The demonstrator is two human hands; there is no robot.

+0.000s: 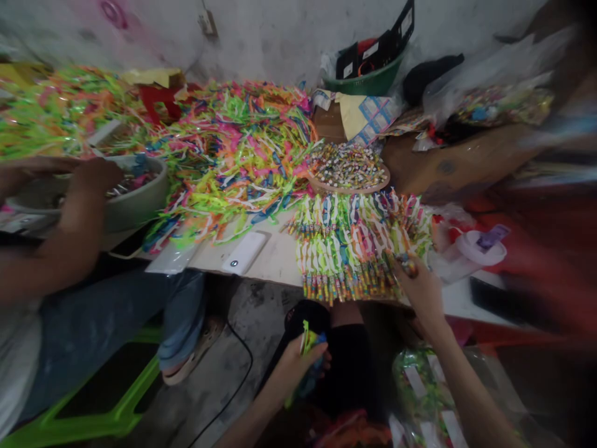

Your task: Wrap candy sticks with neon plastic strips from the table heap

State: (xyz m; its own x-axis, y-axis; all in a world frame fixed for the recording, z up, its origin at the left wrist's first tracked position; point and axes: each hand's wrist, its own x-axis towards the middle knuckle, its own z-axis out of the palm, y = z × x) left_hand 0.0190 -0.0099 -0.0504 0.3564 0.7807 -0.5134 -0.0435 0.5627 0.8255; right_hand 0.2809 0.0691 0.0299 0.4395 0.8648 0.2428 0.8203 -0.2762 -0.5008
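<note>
Neon stick toys at a crowded worktable. The person's left hand (303, 361), low over the lap and just near of the table (275, 258) edge, is clenched round a small bundle (308, 341) of green, yellow & blue sticks. The right hand (420, 286) reaches to the near right corner of the rows of sticks (349, 249), fingertips at one small piece (409, 264). With the blur, can't tell whether that piece is pinched or only touched.

Risks, as judged: the rows lie right at the near edge of the table, some ends over it, so a sweep of the wrist could push sticks off onto the floor. The bundle is held by its lower part only, w/ the tops fanning out loose, so a slack fist could let some slide out. A black cable (237, 373) trails across the floor below, where dropped pieces could tangle.

The sticks look thin & light, w/ printed multicolour wrappers at the near ends and neon or white strips at the far ends, laid side by side in tight rows.

Left: a co-worker's arm (69, 236) over a grey bowl (140, 208). Far: a heap of neon strips (233, 143) and a tray (349, 188) of small wrapped bits. A white power bank (245, 252) sits on the table, left of the rows.
</note>
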